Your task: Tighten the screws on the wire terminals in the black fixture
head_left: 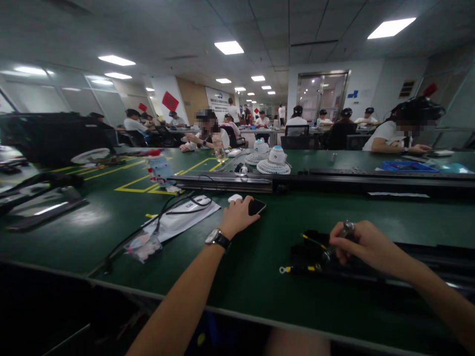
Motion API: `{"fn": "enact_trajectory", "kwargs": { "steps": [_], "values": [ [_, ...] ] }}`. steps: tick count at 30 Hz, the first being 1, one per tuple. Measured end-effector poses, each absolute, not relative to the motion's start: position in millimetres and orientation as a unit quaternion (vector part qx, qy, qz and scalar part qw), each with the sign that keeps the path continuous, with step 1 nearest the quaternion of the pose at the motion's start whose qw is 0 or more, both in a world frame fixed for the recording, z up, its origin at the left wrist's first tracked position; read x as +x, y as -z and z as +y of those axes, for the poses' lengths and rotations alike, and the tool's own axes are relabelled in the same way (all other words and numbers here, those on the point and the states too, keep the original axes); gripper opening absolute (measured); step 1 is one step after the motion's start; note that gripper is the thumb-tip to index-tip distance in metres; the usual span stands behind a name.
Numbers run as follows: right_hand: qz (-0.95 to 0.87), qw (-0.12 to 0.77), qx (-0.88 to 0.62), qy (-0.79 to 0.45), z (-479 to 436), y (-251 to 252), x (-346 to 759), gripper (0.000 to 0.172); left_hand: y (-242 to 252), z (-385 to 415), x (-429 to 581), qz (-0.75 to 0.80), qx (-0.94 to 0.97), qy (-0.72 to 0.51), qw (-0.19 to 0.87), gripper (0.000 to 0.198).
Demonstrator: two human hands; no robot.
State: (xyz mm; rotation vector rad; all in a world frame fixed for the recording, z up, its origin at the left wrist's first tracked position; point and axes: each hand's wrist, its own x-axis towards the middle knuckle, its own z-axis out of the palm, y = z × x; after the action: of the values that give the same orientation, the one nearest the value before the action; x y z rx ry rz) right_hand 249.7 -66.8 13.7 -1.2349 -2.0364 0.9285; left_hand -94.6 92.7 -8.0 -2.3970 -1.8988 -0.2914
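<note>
The small metal piece sits pinched between the thumb and fingertips of the right hand, at the near right part of the desk. The fingers are curled tightly round it and it stands roughly upright, which looks like a hold for pressing or turning it down into the black assembly directly beneath. That assembly lies flat near the near edge. Its yellow-sleeved wires trail out to the left and end in a ring terminal, kept free of the hand, probably so they stay out of the way.

Further left and nearer the middle of the desk, the left hand lies palm down over a dark phone, with a wristwatch on the wrist. Its fingers are hidden under the back of the hand, so I cannot tell whether they grip the phone or merely rest on it. A small white object touches the hand on its far side.

To the left lie a white pouch and a clear bag with a black cable looped across them. A long black rail crosses the desk beyond, with two small fans behind it.
</note>
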Motion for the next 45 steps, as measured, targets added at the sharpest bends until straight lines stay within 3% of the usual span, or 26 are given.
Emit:
{"fn": "enact_trajectory", "kwargs": {
  "steps": [10, 20, 33, 40, 45],
  "values": [
    [-0.825, 0.256, -0.445, -0.234, -68, -19, 253, 0.020, 10, 101, -90, -0.601, -0.795, 0.082, 0.024, 0.067],
    [-0.824, 0.287, -0.421, -0.247, -67, -11, 249, 0.015, 11, 101, -90, -0.600, -0.794, 0.081, 0.047, 0.066],
    [-0.837, 0.244, -0.407, -0.272, -67, -10, 246, 0.017, 10, 100, -90, -0.596, -0.798, 0.076, 0.052, 0.065],
    [-0.892, 0.246, -0.305, -0.224, -66, -20, 260, 0.018, 11, 100, -90, -0.597, -0.797, 0.078, 0.051, 0.066],
    [-0.864, 0.270, -0.381, -0.189, -68, -22, 262, 0.010, 11, 100, -89, -0.594, -0.799, 0.077, 0.053, 0.065]
  ]
}}
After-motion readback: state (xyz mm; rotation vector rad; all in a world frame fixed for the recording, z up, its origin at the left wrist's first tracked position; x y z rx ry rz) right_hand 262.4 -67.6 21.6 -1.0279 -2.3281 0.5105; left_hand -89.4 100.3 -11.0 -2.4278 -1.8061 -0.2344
